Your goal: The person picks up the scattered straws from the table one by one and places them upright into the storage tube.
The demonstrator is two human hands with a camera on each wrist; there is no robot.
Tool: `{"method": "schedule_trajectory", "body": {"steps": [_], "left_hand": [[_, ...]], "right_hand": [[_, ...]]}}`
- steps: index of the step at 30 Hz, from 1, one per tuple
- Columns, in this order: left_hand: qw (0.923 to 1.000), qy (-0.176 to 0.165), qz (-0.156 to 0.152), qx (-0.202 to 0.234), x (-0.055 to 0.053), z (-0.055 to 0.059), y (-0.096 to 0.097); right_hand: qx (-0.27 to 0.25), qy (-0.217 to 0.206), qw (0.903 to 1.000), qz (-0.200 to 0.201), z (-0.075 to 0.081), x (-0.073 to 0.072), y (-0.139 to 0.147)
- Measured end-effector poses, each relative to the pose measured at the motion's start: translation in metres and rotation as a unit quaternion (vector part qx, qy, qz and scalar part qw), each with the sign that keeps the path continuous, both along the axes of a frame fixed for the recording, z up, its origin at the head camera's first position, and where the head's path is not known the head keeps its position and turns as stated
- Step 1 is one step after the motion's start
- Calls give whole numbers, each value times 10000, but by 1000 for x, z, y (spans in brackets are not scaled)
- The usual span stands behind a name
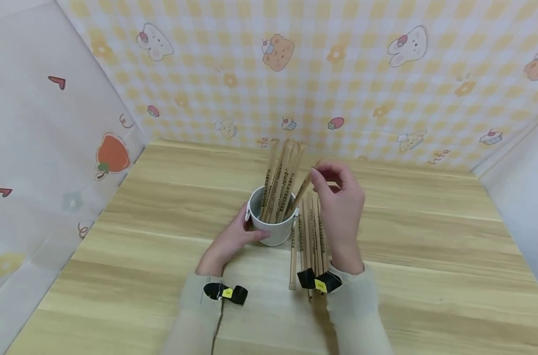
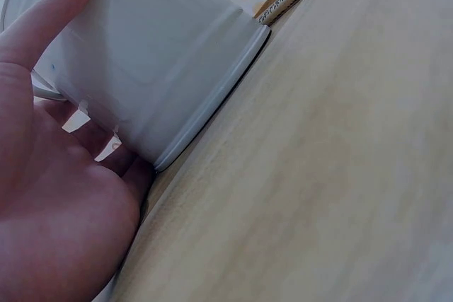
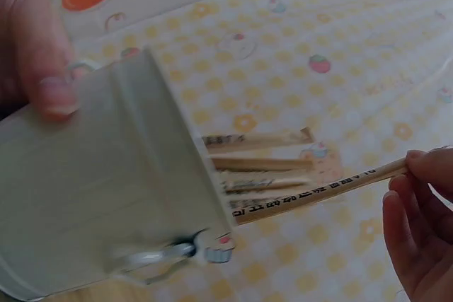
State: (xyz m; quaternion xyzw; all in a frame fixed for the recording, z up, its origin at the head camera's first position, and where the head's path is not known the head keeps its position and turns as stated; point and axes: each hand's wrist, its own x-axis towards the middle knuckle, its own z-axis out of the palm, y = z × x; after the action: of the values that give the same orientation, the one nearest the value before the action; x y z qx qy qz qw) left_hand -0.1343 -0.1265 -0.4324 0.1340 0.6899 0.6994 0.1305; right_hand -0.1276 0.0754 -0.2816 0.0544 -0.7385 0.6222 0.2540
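Observation:
A small white metal bucket (image 1: 275, 232) stands upright on the table, several paper-wrapped straws (image 1: 280, 182) leaning inside it. My left hand (image 1: 233, 239) grips the bucket from the left, thumb across its front and fingers curled round the far side. In the left wrist view the bucket's base (image 2: 212, 111) rests on the wood. Thumb and fingertips of my right hand (image 1: 342, 202) pinch the upper end of one wrapped straw (image 3: 318, 194). Its lower end is inside the bucket's rim, hidden by the wall in the right wrist view.
More wrapped straws (image 1: 311, 236) lie on the wooden table (image 1: 428, 256) right of the bucket, partly under my right hand and wrist. A yellow checked cloth (image 1: 362, 84) hangs at the back, and a white printed sheet (image 1: 38, 148) at the left. The bucket has side handles (image 3: 152, 256).

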Motion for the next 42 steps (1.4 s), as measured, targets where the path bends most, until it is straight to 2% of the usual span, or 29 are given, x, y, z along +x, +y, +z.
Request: {"method": "schedule_trajectory", "body": {"steps": [3,6,9,12,15,18,25,36,42], "left_hand": [[10000,-19,31,15,3,3,0],[10000,-50,-3,62,5,11,2],[9999,-114,3,66,8,19,3],[9999,-108,-3,34,9,22,3],[9999,-119,12,3,8,19,1],[9999,-109,65,15,5,11,-1],[10000,12,39,-49,0,-4,0],[9999,-38,126,-59,0,-3,-1],[9999,-44,109,-57,0,-2,-1]], "right_hand": [[125,-372,9992,-15,-7,-4,-1],[153,-619,9980,-7,-12,-8,-1],[87,-708,9974,64,-16,-11,-1],[7,-672,9977,133,-19,-13,-1],[-124,-646,9975,276,-23,-16,-2],[-265,-763,9959,394,-26,-19,-2],[-838,-1115,9900,232,-31,-22,5],[-239,-919,9950,312,-40,-26,-2],[11,-1009,9940,411,-64,-39,1]]}}
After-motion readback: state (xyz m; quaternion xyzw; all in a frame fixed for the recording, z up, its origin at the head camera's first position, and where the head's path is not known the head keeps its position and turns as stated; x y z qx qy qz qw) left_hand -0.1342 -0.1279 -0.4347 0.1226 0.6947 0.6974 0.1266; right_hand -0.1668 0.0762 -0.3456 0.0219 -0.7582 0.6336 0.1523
